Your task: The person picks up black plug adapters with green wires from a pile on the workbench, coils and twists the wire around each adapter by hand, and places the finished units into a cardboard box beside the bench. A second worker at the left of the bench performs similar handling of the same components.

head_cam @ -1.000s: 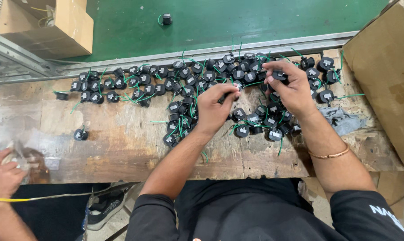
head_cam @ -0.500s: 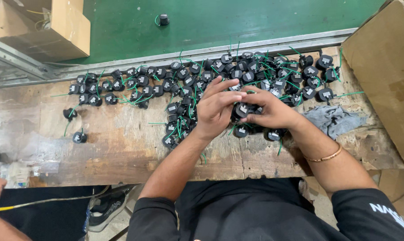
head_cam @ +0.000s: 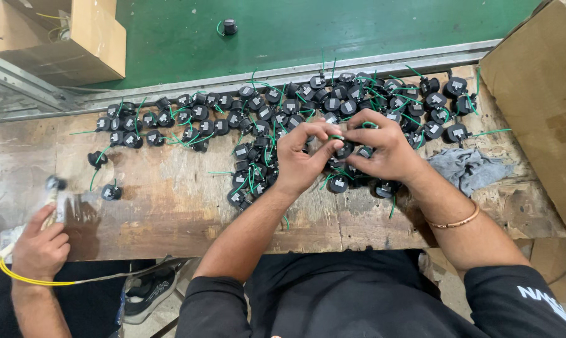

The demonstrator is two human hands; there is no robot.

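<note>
A black part [head_cam: 344, 149] with a green wire is pinched between both hands, left hand [head_cam: 302, 159] and right hand [head_cam: 383, 150], above the pile [head_cam: 258, 119] on the bench [head_cam: 170, 206]. Both hands have drawn closer together; a co-worker's hand [head_cam: 40, 247] has reappeared far left.

The small black round part with a green wire [head_cam: 344, 149] is mostly buried between the left hand [head_cam: 300, 156] and right hand [head_cam: 383, 149], so can't tell how it's pinched. The brown cardboard box [head_cam: 542, 94] runs off the right edge. A co-worker's hand [head_cam: 40, 247] at bottom left holds something blurry, no idea what. The grey crumpled rag [head_cam: 467, 168] hides the wood under it.
</note>
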